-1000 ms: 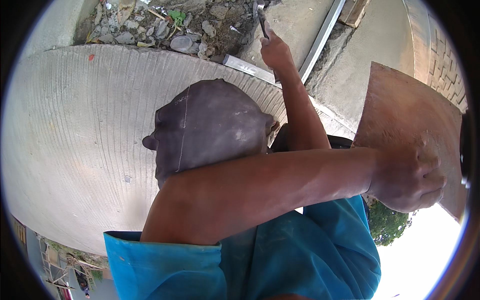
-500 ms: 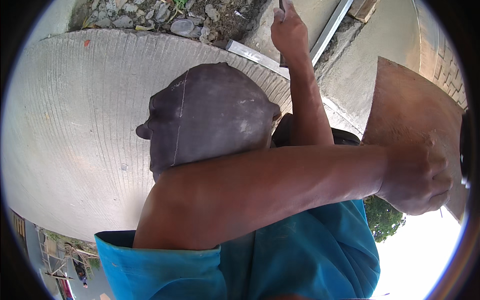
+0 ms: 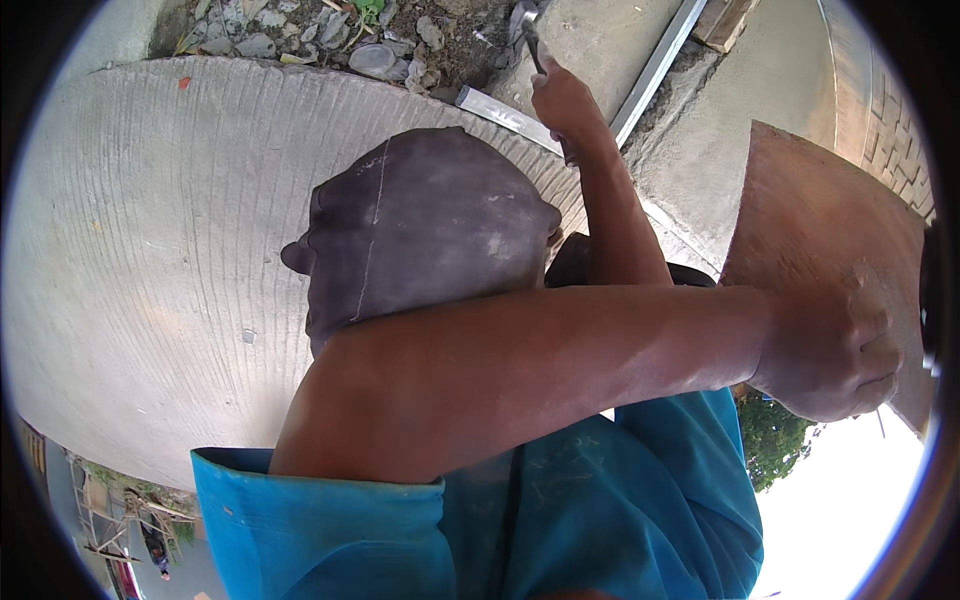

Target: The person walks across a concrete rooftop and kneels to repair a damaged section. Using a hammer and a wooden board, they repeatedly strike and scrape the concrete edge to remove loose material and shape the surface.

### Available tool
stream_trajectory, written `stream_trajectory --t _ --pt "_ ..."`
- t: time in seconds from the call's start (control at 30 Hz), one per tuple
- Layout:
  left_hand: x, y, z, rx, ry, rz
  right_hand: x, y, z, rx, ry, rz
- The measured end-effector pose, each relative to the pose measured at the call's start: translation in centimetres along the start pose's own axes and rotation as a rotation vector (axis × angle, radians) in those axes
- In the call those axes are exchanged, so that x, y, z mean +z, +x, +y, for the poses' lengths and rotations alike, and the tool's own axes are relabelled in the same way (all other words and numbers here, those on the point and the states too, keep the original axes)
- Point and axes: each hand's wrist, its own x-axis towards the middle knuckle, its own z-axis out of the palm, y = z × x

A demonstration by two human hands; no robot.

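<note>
My right hand (image 3: 567, 103) is closed around the handle of a hammer (image 3: 532, 38), whose metal head points away over the rough ground at the top. The handle's other end shows below the fist. My left forearm crosses in front of me to the right. At its end my left hand (image 3: 830, 350) is curled closed against a brown board (image 3: 800, 200); what its fingers hold, if anything, is hidden. Dark grey cloth with a pale seam (image 3: 430, 220), apparently my bent trouser leg, bulges up in the middle.
Pale grooved concrete (image 3: 170, 250) spreads across the left. Stones and soil (image 3: 400, 40) lie beyond its far edge. A short metal bar (image 3: 508, 120) and a longer metal bar (image 3: 657, 75) meet near my right wrist. Wooden framing (image 3: 130, 520) and a person stand far off at lower left.
My right hand has moved slightly down and left, tilting the hammer so its head now shows. My left hand stays against the board, and the view has shifted a little.
</note>
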Motion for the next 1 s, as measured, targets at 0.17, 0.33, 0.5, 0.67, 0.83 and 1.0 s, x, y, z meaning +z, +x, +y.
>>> stream_trajectory --t 0.17,0.33,0.5,0.67,0.83,1.0 --pt "-2.3 0.4 0.4 0.029 0.279 -0.099 -1.3 0.4 -3.1 -0.132 0.12 0.256" --pt "-1.8 0.3 0.8 0.025 0.174 -0.107 -2.7 1.9 -3.3 0.02 0.259 0.213" --pt "-1.8 -0.2 -0.6 -0.014 0.075 -0.086 -3.1 2.7 -4.0 -0.044 0.179 0.22" --pt "-0.6 -0.7 -0.2 -0.113 -0.105 -0.16 -2.9 3.5 -1.4 -0.081 0.052 0.389" --pt "-2.9 0.6 -1.5 -0.007 -0.018 -0.31 -1.6 -0.1 -2.0 -0.013 0.064 0.079" --pt "-3.5 -0.4 -0.5 0.077 0.058 -0.505 0.2 -2.1 0.2 -0.047 0.056 0.167"
